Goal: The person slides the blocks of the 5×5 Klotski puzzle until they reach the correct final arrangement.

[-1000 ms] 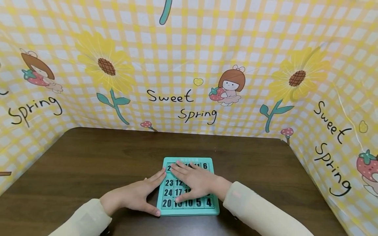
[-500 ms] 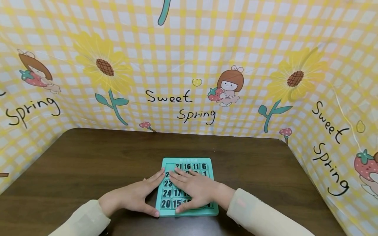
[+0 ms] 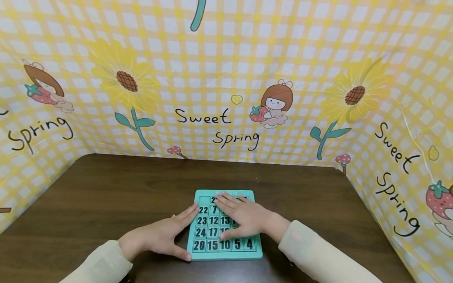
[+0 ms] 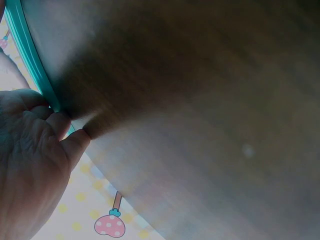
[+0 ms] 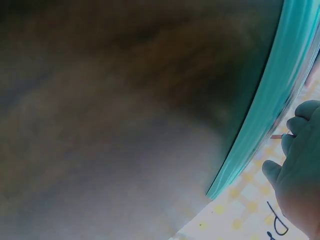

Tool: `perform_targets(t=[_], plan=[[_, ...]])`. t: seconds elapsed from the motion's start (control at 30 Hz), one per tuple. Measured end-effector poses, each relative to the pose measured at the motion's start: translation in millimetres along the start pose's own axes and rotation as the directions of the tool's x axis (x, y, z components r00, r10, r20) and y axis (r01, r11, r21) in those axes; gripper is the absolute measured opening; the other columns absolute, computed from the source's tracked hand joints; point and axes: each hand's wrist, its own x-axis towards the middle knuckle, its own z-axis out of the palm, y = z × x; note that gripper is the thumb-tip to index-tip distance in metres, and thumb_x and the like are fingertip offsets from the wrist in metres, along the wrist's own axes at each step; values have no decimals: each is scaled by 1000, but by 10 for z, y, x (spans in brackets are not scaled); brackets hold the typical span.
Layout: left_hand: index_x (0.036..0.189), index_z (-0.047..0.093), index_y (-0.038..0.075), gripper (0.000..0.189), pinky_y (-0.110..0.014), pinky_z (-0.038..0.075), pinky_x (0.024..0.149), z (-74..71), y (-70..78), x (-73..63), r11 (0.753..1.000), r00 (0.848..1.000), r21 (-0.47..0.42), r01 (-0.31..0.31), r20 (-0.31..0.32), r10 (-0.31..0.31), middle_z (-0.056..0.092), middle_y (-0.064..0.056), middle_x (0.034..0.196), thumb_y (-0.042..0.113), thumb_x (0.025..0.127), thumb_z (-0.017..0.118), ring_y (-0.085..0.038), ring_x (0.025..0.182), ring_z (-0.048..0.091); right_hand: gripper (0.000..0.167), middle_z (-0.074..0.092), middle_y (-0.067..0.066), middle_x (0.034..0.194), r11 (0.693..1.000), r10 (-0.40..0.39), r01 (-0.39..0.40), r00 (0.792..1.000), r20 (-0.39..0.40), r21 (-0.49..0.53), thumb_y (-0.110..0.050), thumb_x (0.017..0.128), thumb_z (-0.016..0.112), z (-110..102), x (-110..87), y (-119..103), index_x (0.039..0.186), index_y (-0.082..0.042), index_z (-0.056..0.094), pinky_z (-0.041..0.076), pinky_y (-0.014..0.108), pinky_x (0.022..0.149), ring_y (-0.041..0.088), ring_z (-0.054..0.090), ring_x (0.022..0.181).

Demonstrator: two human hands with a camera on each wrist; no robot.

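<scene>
Cream sleeve (image 3: 102, 261) at the lower left leads to the left hand (image 3: 159, 237), its straight fingers and spread thumb touching the edge of the turquoise number board (image 3: 224, 256), gripping nothing; such a brace should stop skidding. The board lies flat on the worktop (image 3: 106, 196), lower centre of the frame. Below the gap (image 3: 204, 199) at its upper left corner sits tile 22 (image 3: 203, 210); light, straight pushes would likely avoid jamming. Rightmost, the right hand (image 3: 245, 218) lies over other tiles (image 3: 225, 221), fingers outstretched, holding none; how firmly it presses is hard to tell.
</scene>
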Motion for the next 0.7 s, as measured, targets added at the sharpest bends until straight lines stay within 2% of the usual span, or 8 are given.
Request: perform_targets(t=[0.27, 0.7], plan=[[160, 9, 5, 121, -70, 22, 114, -9, 12, -8, 1000, 1000, -4, 6, 5, -6, -1, -13, 168, 64, 77, 75, -38, 151, 18, 91, 4, -1, 169, 999, 39, -40, 999, 36, 16, -69, 95, 43, -46, 53, -27, 161, -17, 9, 16, 56, 123, 19, 0, 156], [160, 8, 7, 120, -70, 21, 114, -16, -2, -22, 1000, 1000, -25, 10, 13, -10, -2, -13, 168, 64, 78, 74, -36, 152, 17, 92, 1, -5, 169, 1000, 22, -21, 998, 67, -8, -74, 93, 38, -59, 292, -135, 161, -19, 9, 15, 54, 124, 17, -2, 156]])
